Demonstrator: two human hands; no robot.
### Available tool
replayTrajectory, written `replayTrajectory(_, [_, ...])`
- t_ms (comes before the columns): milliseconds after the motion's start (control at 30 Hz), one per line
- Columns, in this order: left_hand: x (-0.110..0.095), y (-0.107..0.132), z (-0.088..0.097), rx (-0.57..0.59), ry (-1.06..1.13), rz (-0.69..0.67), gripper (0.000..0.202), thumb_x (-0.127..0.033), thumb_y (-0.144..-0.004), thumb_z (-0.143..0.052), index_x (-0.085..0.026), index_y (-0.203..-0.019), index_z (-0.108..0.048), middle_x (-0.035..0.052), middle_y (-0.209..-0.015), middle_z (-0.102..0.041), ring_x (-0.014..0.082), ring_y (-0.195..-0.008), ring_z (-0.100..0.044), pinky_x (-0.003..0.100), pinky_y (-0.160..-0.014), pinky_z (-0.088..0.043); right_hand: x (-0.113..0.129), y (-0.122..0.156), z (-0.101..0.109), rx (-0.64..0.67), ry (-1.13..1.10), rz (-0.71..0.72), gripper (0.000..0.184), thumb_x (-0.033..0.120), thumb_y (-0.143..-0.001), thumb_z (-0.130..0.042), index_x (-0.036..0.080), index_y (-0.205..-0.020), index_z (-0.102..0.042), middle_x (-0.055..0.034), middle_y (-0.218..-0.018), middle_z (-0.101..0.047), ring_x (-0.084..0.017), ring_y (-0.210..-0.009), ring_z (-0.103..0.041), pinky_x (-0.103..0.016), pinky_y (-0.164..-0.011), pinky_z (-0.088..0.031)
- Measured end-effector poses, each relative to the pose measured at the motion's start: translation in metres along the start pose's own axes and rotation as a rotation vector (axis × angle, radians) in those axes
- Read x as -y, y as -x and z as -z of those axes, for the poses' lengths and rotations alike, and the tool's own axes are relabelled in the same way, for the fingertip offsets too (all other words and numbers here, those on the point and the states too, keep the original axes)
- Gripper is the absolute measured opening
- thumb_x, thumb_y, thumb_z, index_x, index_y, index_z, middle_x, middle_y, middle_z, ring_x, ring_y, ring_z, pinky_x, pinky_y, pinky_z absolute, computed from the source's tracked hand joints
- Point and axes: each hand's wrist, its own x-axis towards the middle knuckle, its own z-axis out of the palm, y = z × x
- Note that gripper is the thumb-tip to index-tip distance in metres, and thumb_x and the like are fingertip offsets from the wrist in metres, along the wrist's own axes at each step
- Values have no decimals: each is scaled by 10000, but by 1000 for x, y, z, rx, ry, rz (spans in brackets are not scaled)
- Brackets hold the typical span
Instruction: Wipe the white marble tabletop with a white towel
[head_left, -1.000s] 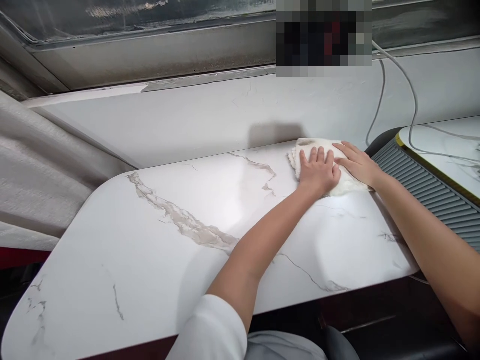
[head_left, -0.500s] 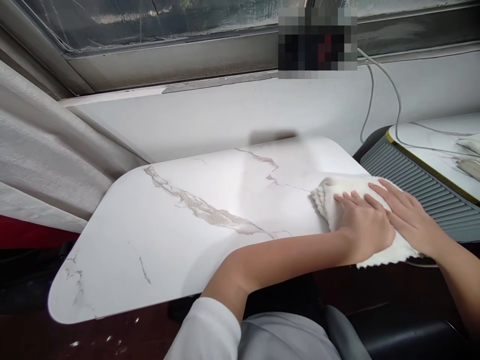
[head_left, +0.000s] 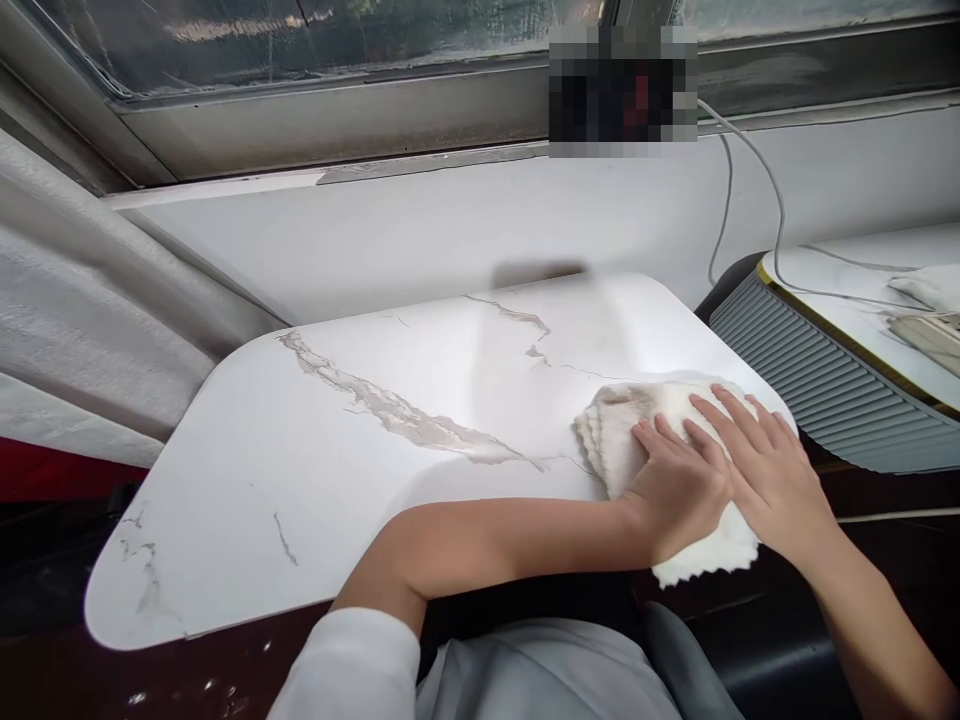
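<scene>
Right now we press both palms flat on the white cloth [head_left: 660, 420] at the marble tabletop's [head_left: 360, 470] near right edge, mid-wipe: left hand [head_left: 679, 490] and right hand [head_left: 765, 475] side by side, fingers spread open, clutching nothing. Next stroke, we judge, calls for steady downward pressure. No containers show.

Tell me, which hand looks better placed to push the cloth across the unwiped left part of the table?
Probably the left hand: it lies flat on the cloth, nearer the table's open left side; the right hand sits at the right edge.
</scene>
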Motion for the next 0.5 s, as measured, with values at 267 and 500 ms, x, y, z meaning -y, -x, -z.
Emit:
replayTrajectory(267, [32,27,6,109,137,20,435,-201,-918,-499,68,-1231,-636,305,-1079,-727,348,-921,-759,410,-764,-613,40,-8,-4,33,0,41,566,417,-1029,-201,241,-1526,-406,-84,-1616,-341,-398,-1482,-282,-646,-1153,-318])
replayTrajectory(500, [63,23,-16,94,300,189,484,-332,-978,-410,-67,-1354,-560,201,-1400,-594,425,-1378,-463,626,-1118,-369,45,-44,-7,172,-3,-24,624,533,-1009,-176,284,-1549,-364,-59,-1644,-291,-415,-1494,-247,-701,-1138,-293])
